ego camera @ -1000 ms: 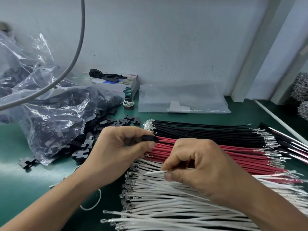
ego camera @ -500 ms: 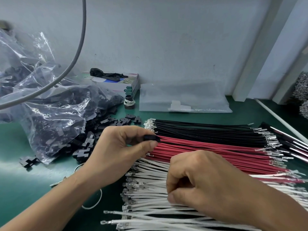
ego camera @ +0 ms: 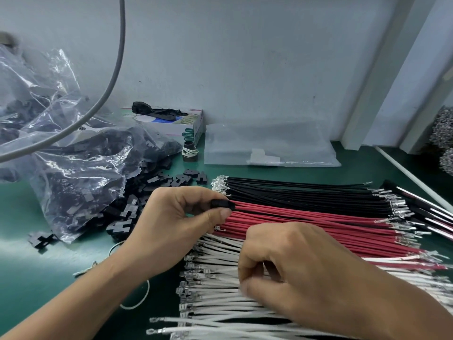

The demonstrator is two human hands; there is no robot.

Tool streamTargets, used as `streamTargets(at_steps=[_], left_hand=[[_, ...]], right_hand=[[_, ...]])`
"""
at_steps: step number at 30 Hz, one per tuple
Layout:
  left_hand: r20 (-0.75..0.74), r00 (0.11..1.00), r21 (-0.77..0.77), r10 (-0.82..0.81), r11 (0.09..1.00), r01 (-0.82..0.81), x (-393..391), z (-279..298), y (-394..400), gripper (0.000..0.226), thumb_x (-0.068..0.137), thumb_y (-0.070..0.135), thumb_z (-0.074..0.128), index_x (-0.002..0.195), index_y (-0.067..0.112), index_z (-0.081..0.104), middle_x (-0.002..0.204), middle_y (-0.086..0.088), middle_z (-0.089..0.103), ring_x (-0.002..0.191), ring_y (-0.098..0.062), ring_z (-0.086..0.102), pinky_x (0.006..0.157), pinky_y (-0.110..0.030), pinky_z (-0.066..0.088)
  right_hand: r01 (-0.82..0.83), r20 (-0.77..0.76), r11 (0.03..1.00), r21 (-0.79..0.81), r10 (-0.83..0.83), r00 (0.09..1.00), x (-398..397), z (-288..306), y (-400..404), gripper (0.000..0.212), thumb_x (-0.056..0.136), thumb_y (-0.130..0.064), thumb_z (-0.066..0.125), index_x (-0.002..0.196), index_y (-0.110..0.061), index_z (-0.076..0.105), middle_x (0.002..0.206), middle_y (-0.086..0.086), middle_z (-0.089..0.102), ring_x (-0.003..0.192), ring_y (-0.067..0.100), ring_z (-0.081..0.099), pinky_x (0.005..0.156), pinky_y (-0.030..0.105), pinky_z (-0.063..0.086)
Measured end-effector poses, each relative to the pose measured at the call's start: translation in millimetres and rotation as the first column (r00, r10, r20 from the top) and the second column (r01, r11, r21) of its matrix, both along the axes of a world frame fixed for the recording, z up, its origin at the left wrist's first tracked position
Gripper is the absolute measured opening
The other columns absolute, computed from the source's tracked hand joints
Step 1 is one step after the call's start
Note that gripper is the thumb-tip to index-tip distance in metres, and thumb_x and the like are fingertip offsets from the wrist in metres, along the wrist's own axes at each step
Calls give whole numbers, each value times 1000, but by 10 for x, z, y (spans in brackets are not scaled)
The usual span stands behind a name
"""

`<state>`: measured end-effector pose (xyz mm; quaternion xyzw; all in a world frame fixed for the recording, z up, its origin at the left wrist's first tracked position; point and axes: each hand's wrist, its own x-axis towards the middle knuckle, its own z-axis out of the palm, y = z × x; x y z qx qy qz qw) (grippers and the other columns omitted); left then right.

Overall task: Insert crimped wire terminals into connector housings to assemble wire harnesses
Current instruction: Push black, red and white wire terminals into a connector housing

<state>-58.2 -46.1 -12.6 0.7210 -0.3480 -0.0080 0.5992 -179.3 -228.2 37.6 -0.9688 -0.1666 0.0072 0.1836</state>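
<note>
Now L hand [ego camera: 171, 227] fingers pinching black housing [ego camera: 221, 204]; R hand [ego camera: 294, 268] fingers curled among white wires [ego camera: 213, 285].

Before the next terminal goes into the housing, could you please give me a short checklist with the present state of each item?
1. Black connector housing pinched between thumb and fingers of the left hand: ok.
2. Right hand down on the white wires, fingers curled: ok.
3. One single white wire picked out: cannot tell, the fingers hide it.
4. Terminal lined up with a housing cavity: not ok, the two hands are apart.
5. Red wires and black wires lie in separate rows within reach: ok.
6. Spare housings spill from the plastic bag: ok.
</note>
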Motion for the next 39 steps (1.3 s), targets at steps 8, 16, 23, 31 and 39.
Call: streamTargets(at_steps=[8,16,23,31,39], left_hand=[[7,1000,2,14,1000,-14,-6,3,0,17,78,29,81,95,28,81,75,0,76,63,-6,67,60,-18,55],[0,1000,3,15,1000,-15,-11,9,2,16,78,28,81,94,28,81,74,-1,76,63,-7,67,60,-18,55],[-17,1000,3,11,1000,-11,1,4,9,17,78,30,80,95,30,81,79,-3,78,67,-17,72,62,-30,61],[-80,996,-32,-31,999,29,24,-3,27,17,81,26,81,98,26,82,83,-12,78,67,-21,71,65,-28,61],[-197,976,-133,-90,989,64,3,44,14,17,78,21,80,95,20,83,85,-15,78,72,-22,73,66,-24,61]], right_hand=[[-44,-19,997,-61,43,999,-21,0,47,4,84,-37,63,85,-33,64,87,-20,57,80,0,54,65,11,33],[-6,19,996,-87,7,1000,-28,24,60,6,82,-35,58,76,-34,59,78,-20,56,73,1,54,63,11,34],[201,-28,919,340,-204,979,36,35,-91,9,90,-27,70,86,-35,69,73,-19,69,66,2,67,61,20,54],[315,399,916,250,-394,828,85,46,-294,14,91,-29,66,87,-38,75,86,-17,60,77,4,60,59,20,41],[261,555,948,181,-318,768,97,-77,-200,8,89,-33,69,82,-34,73,80,-16,56,65,5,55,53,30,50]])
